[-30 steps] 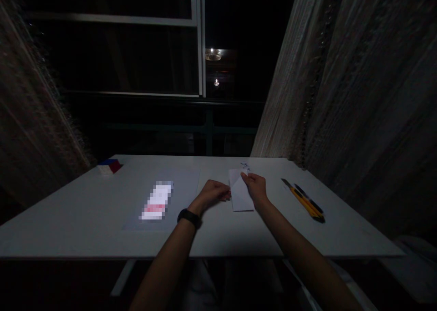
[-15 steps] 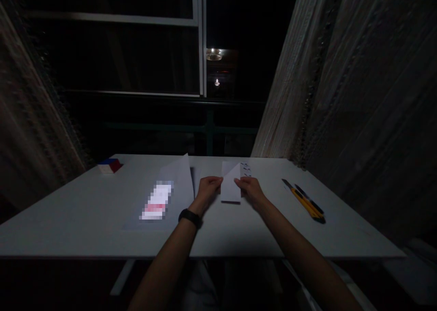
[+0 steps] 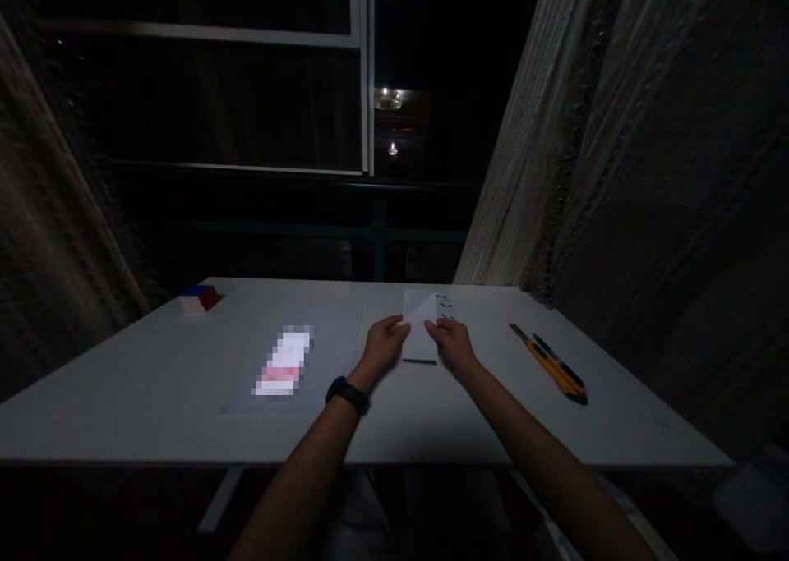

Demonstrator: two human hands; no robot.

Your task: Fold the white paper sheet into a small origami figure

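Observation:
Between my two hands is a small folded white paper (image 3: 420, 347), with a slanting fold line across its upper part. My left hand (image 3: 383, 347), with a black band on the wrist, pinches its left edge, thumb on top. At the right edge my right hand (image 3: 453, 346) grips it the same way, thumb pressed on the face. Small dark marks show just beyond the paper's upper right side; I cannot tell what they are on. Fingers beneath the paper are hidden.
A bright blurred-out rectangle (image 3: 284, 362) lies on a flat white sheet (image 3: 339, 331) to the left. A cube puzzle (image 3: 198, 298) sits at the far left. On the right lie a yellow box cutter (image 3: 551, 368) and a dark pen (image 3: 560, 360). All rest on the white table (image 3: 148, 380).
The raised corner of the sheet on the left has dropped flat. Both hands, with the folded paper, have shifted slightly to the right in view; the left thumb now reaches further over it.

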